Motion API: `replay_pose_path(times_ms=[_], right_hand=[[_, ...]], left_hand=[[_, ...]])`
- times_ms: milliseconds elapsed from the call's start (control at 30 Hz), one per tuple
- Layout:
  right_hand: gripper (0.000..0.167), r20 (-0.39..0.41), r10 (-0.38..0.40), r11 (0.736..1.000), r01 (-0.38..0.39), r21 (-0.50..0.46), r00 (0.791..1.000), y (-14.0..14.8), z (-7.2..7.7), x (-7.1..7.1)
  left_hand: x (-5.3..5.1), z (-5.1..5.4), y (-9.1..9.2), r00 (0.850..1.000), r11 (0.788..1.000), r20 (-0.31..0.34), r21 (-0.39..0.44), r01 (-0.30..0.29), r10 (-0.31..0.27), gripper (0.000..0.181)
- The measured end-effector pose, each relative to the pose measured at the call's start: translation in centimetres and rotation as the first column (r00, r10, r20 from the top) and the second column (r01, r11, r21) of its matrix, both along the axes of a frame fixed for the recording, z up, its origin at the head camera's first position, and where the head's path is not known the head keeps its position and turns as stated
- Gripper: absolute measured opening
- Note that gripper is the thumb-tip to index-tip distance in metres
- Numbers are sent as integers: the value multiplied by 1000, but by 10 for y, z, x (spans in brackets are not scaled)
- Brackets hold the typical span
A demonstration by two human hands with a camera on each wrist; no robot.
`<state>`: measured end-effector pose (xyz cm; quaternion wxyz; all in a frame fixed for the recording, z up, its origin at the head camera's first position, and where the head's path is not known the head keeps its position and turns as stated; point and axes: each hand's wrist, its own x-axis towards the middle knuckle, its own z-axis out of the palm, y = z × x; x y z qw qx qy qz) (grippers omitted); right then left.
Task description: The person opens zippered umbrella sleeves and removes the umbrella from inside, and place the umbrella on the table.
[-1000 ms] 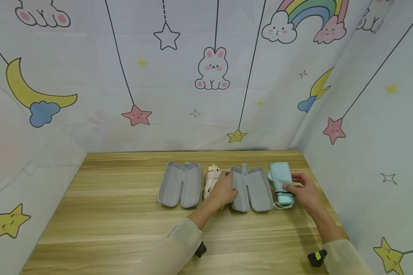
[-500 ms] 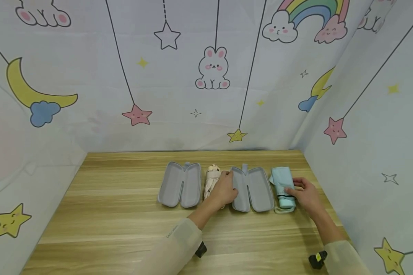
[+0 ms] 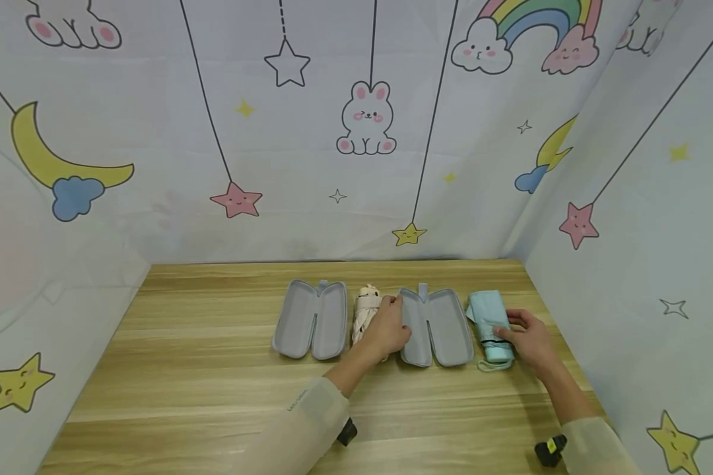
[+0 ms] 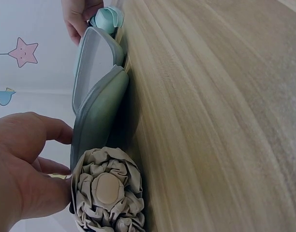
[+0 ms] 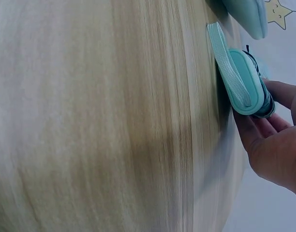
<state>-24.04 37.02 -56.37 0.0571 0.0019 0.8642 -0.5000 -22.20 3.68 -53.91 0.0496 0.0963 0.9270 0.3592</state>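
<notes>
On the right side of the table (image 3: pixel 214 396) my right hand (image 3: pixel 529 338) grips a mint folding umbrella (image 3: pixel 488 313), thumb over it and fingers along its right side. Its base and wrist strap (image 5: pixel 228 65) face the right wrist camera. My left hand (image 3: pixel 387 326) lies over a beige folded umbrella (image 3: pixel 365 310). In the left wrist view, the thumb reaches the umbrella's upper side and the fingertips meet the edge of the right grey case (image 3: pixel 449 326); whether they pinch anything is hidden. That case stands unzipped between both umbrellas, its two halves spread.
A second grey case (image 3: pixel 297 320), likewise spread, lies left of the beige umbrella. Behind the table hangs a printed white curtain (image 3: pixel 309 152), with another curtain side on the right. Black wrist cameras (image 3: pixel 549 450) sit below the sleeves.
My right hand has drawn the mint umbrella slightly toward me and to the right, away from the case. The left hand has stayed in place.
</notes>
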Motion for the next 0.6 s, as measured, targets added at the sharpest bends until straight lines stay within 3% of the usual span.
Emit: replay_pose_path(times_ms=[300,600], right_hand=[[63,0,6,999,-6,33,1000,1,-4,-1],[61,-23,48,978,-43,203,999,1,-2,-3]], left_hand=[[0,-1,0,1000,1000,7,-2,3,-3,73],[-2,-1,1,1000,1000,10,-10,9,-9,73]])
